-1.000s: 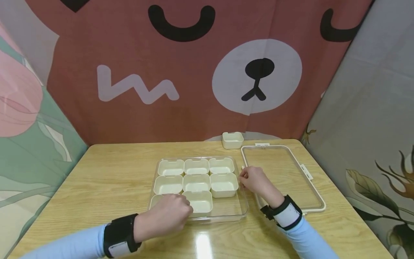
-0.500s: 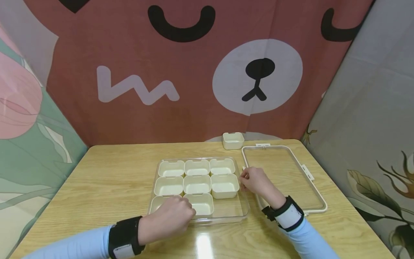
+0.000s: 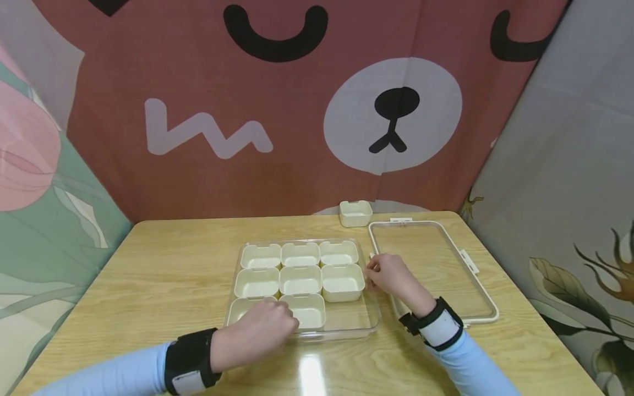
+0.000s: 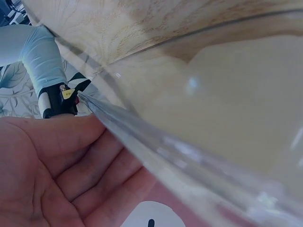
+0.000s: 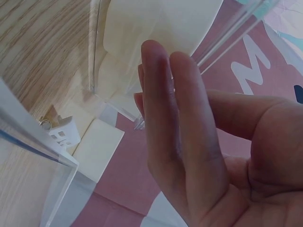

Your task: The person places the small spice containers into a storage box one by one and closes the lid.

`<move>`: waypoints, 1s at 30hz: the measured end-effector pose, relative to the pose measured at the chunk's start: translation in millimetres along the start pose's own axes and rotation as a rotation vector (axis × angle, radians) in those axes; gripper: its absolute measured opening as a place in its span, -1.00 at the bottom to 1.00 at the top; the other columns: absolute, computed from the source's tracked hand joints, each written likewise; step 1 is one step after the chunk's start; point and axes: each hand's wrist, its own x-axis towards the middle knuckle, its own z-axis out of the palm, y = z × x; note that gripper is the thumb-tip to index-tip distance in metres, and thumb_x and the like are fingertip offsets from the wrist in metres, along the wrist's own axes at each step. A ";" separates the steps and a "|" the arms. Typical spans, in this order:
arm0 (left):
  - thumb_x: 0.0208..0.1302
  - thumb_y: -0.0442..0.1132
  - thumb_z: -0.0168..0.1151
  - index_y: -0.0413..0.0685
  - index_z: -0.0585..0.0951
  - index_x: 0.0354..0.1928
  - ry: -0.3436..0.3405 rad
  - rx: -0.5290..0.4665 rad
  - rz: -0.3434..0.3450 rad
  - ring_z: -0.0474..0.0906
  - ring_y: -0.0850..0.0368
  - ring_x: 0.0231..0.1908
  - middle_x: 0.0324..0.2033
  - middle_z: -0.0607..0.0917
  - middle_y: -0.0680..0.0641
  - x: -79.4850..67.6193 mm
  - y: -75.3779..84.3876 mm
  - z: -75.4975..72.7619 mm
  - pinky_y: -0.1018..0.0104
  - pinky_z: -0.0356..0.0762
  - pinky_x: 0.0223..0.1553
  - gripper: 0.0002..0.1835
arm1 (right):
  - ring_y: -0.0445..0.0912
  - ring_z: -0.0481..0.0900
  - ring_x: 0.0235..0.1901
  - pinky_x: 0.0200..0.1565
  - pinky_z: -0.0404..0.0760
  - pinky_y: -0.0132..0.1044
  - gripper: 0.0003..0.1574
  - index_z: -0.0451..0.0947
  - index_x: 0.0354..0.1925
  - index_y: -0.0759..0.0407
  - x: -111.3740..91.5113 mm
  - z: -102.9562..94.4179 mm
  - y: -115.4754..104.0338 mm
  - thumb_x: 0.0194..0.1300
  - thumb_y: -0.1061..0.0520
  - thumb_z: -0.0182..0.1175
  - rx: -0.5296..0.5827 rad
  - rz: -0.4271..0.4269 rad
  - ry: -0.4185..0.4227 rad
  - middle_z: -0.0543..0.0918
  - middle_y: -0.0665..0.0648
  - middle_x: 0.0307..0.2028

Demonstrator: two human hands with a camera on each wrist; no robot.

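A clear shallow box (image 3: pixel 346 333) stands on the table, holding rows of cream cups (image 3: pixel 300 279); its front right corner has no cup. My left hand (image 3: pixel 257 335) is at the front wall, its thumb and curled fingers meeting at the clear rim (image 4: pixel 180 150) in the left wrist view. This hand partly covers the front left cup (image 3: pixel 240 308). At the right wall my right hand (image 3: pixel 396 278) pinches the rim. In the right wrist view two of its fingers (image 5: pixel 194 127) look fairly straight, with the thumb opposite, by the clear wall (image 5: pixel 222 45).
A clear lid (image 3: pixel 482 286) with a white rim and clips lies right of the box, partly under the right hand. One loose cream cup (image 3: pixel 355 215) sits at the table's back edge. Printed cloth (image 3: pixel 297 181) hangs behind the table (image 3: pixel 163 275).
My left hand has shifted slightly right along the front of the box. The right hand, the box and the cups look unchanged; the head view moved a little.
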 end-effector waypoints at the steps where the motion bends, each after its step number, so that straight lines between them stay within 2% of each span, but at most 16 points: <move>1: -0.38 -0.45 0.12 0.09 0.46 -0.79 0.004 -0.003 0.001 0.30 0.27 -0.73 -0.81 0.40 0.15 0.1 -0.1 -0.1 0.38 0.19 -0.67 -0.78 | -0.06 0.64 -0.56 -0.53 0.56 -0.35 -0.88 0.59 -0.35 0.31 -0.1 0.2 0.2 0.25 0.23 0.20 0.002 0.000 0.001 0.62 0.12 -0.55; 10: -0.38 -0.50 0.05 0.10 0.39 -0.81 -0.010 -0.041 -0.010 0.15 0.32 -0.75 -0.84 0.32 0.16 1.2 0.5 1.4 0.43 0.09 -0.69 -0.73 | -0.04 0.65 -0.57 -0.55 0.56 -0.35 -0.88 0.59 -0.35 0.31 -0.2 0.7 2.7 0.25 0.23 0.20 0.011 0.001 0.005 0.62 0.11 -0.57; 16: -0.33 -0.50 0.10 0.07 0.45 -0.77 -0.056 -0.094 -0.020 0.21 0.31 -0.74 -0.82 0.36 0.15 1.3 -1.1 0.9 0.41 0.15 -0.70 -0.75 | -0.03 0.66 -0.55 -0.54 0.57 -0.36 -0.88 0.59 -0.34 0.31 -0.1 1.5 1.6 0.24 0.23 0.20 0.026 0.016 -0.002 0.62 0.12 -0.55; 22: -0.29 -0.53 0.15 0.04 0.51 -0.70 -0.148 -0.212 -0.051 0.28 0.32 -0.71 -0.76 0.45 0.15 3.2 -4.9 -4.2 0.44 0.25 -0.69 -0.75 | -0.04 0.65 -0.56 -0.55 0.57 -0.37 -0.88 0.59 -0.33 0.31 1.2 1.9 -0.4 0.25 0.23 0.20 0.024 0.028 -0.007 0.61 0.13 -0.54; 26: -0.23 -0.55 0.16 0.04 0.52 -0.66 -0.173 -0.277 -0.066 0.26 0.37 -0.70 -0.74 0.46 0.16 6.0 -7.2 -8.4 0.49 0.22 -0.71 -0.73 | -0.05 0.64 -0.58 -0.55 0.58 -0.36 -0.88 0.59 -0.33 0.31 0.5 1.1 -0.5 0.25 0.24 0.19 0.028 0.022 -0.008 0.61 0.13 -0.55; 30: -0.15 -0.55 0.17 0.07 0.46 -0.71 -0.175 -0.346 -0.096 0.19 0.40 -0.68 -0.76 0.38 0.20 8.1 -8.4 -9.3 0.53 0.16 -0.71 -0.69 | -0.02 0.66 -0.57 -0.55 0.59 -0.36 -0.89 0.59 -0.34 0.33 -0.4 0.9 0.1 0.24 0.26 0.19 0.044 0.014 -0.009 0.61 0.13 -0.56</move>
